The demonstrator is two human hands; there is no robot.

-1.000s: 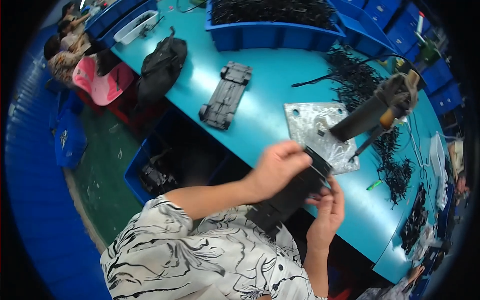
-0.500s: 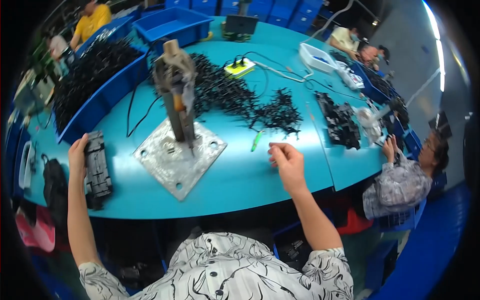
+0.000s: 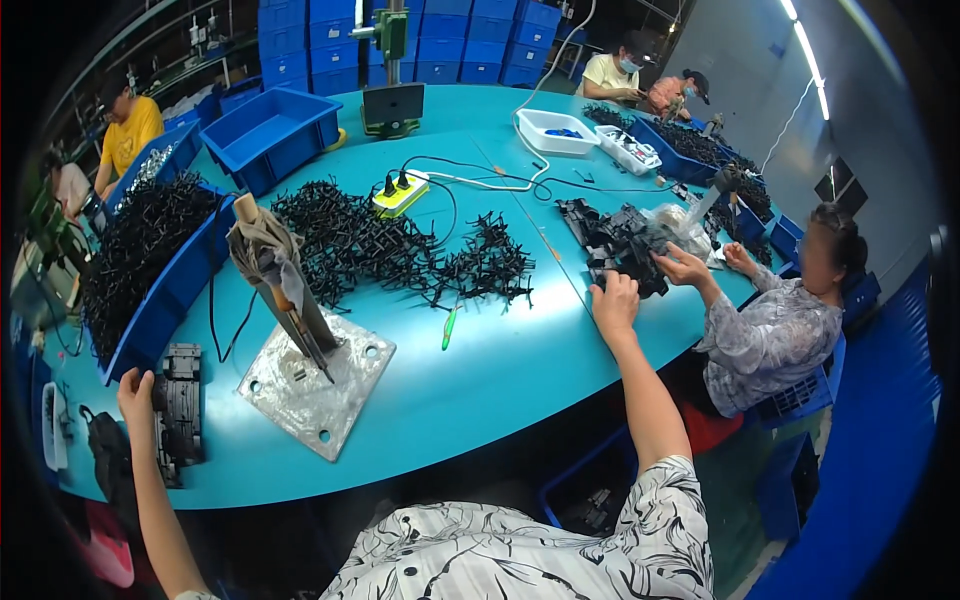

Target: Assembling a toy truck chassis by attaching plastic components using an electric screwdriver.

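Observation:
My left hand (image 3: pixel 137 396) is closed on the left edge of a long black molded plastic part (image 3: pixel 181 410), which lies near the table's left front edge. Out to the right, my right hand (image 3: pixel 617 308) has its fingers bent over the near edge of a pile of black plastic parts (image 3: pixel 592 226); its fingertips are partly lost against the dark plastic. Between my hands stands a metal post on a square plate (image 3: pixel 345 395), with a soldering-iron-like tool (image 3: pixel 300 325) leaning on it. A green pen-like tool (image 3: pixel 448 328) lies beyond the plate.
A co-worker's hand (image 3: pixel 684 268) is at the same pile, close to my right hand. Loose black pieces (image 3: pixel 350 235) spread over the table's middle. A blue bin (image 3: pixel 165 300) of such pieces stands left, a blue tray (image 3: pixel 270 140) behind. A yellow-white power strip (image 3: pixel 400 197) trails cables.
My right hand has gone right, from beside the green tool to the pile of black parts. The view has swung right and up. My left hand stays at the long part.

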